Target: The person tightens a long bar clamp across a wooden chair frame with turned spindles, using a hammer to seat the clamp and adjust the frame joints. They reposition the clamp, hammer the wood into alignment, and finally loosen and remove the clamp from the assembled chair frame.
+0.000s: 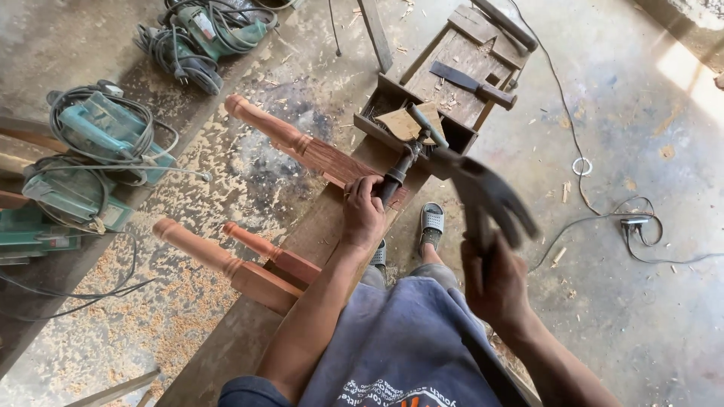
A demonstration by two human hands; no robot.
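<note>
Our left hand [363, 213] has its fingers [360, 190] clenched round the dark handle of a chisel [400, 169], which stands tilted with its lower end against the reddish squared part of a turned wooden leg [302, 147] lying across the surface [302, 249]; our right hand [494, 283] has its fingers wrapped tight round the handle of a hammer [483, 197], whose dark head is raised and blurred just right of the chisel's top. The leg is pale and rounded at its far end, with ring-shaped turnings, then red-brown and square where the chisel meets it. Two more turned legs [226, 260] of the same make lie nearer us on the surface's left edge, their rounded ends jutting out over the floor [641, 113]. Beyond the chisel sits an open wooden toolbox [452, 75] with a broad-bladed knife [471, 83] lying on its lid and a scrap of cardboard inside. Two sandalled feet [431, 222] show under the surface's right edge. On the left, teal power tools [98, 128] with coiled cables rest among heavy sawdust, and a thin cable [603, 218] trails over the bare floor at right
</note>
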